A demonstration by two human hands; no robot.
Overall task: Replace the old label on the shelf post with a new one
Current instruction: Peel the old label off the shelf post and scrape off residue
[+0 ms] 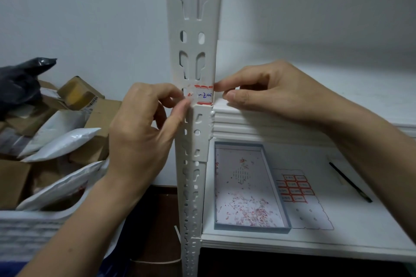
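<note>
The label (203, 95) is a small paper sticker with red lines at its top and bottom and blue writing in the middle. It is stuck on the front of the white shelf post (194, 29), right between the fingertips of both hands.

It looks very light and thin, and I think it would tear easily. Its left part already looks scratched and ragged. The sticky back will likely hold tight to the metal. The best place to take hold is a loose edge or corner, pulling slowly and close to the post.

The left hand (139, 132) has its thumb (183, 108) and first finger pinched together at the label's left edge. It seems to be gripping a bit of the paper there. The right hand (276, 94) has its first finger (221, 86) touching the label's right edge at the post's corner. Its thumb is just under that finger and the other fingers are curled in. I cannot tell if it is pinching the label or only touching it.

Below the right hand, on the shelf (360, 220), sits a flat box (286, 216) with tiny red paper bits in it. Just beside the box lies a sheet of new labels (295, 188), and past that a black pen (350, 183). Out beyond the left hand is a pile of parcels (63, 141).
</note>
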